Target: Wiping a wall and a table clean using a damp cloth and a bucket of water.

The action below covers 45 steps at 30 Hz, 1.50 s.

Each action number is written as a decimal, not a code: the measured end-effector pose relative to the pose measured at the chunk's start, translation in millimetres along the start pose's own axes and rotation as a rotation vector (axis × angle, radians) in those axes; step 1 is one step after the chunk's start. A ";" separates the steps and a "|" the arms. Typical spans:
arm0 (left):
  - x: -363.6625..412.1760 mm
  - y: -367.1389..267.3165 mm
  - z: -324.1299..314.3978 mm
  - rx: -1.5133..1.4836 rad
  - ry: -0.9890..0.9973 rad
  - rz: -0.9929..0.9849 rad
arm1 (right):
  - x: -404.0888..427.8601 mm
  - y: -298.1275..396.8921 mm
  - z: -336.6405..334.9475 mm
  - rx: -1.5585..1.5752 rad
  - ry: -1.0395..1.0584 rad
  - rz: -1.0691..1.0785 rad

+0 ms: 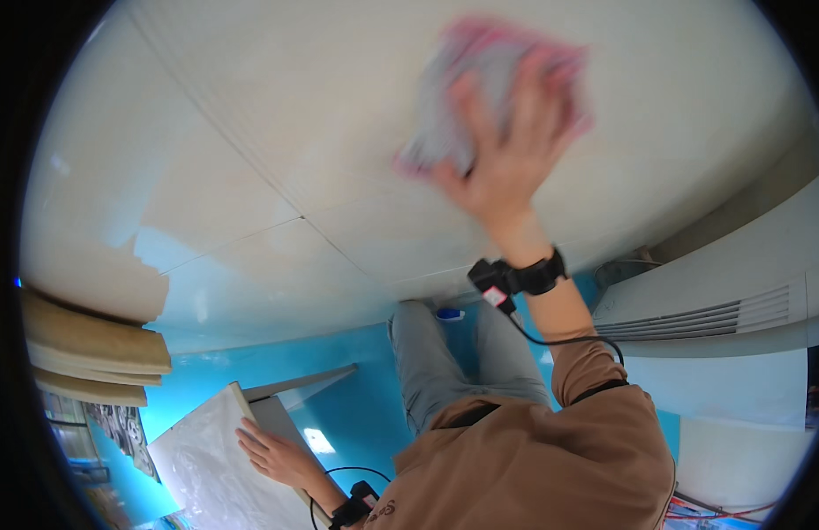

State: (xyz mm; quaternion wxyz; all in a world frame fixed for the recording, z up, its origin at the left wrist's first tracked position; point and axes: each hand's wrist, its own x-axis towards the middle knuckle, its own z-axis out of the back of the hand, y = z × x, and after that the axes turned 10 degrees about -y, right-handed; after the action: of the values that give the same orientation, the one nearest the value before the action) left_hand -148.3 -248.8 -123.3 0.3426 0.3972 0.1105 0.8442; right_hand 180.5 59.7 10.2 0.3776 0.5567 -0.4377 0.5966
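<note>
A grey cloth with pink edges (442, 99) lies against the pale tiled wall (343, 112), high in the view. My right hand (508, 139) presses on it with fingers spread; hand and cloth are blurred. Whether the fingers pinch the cloth cannot be told. Lower left, my left hand (273, 454) rests flat with its fingers on the edge of a white cabinet or table (217, 464), whose top looks covered in clear plastic. That hand holds nothing. Each wrist wears a black strap with a small cabled device.
A white air conditioner with a louvred vent (701, 318) stands at the right. Folded tan curtain or padding (98, 344) hangs at the left edge. The floor is glossy blue (350, 404). A small blue and white object (450, 315) lies by my legs.
</note>
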 end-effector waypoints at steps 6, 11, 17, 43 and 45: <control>1.3 -2.7 1.7 -0.016 0.004 -0.022 | 89.2 -92.5 7.2 -0.017 -0.366 -0.025; -3.4 2.0 -8.0 -0.011 -0.018 -0.016 | 37.8 -70.2 8.8 0.068 -0.317 -0.425; -3.9 -1.1 -8.8 0.029 -0.015 0.003 | -181.7 70.9 23.0 0.192 0.389 -0.342; -8.2 4.6 -34.8 0.029 -0.037 -0.007 | 48.7 -248.1 66.4 -0.086 -0.413 -0.595; -6.8 -1.4 -32.0 0.028 -0.025 -0.003 | 60.6 -256.9 69.6 -0.110 -0.412 -0.594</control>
State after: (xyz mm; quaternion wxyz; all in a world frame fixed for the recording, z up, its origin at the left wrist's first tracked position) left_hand -168.4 -249.6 -149.0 0.3394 0.4125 0.1185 0.8371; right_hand 438.9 77.1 96.5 0.4677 0.7470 -0.3550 0.3118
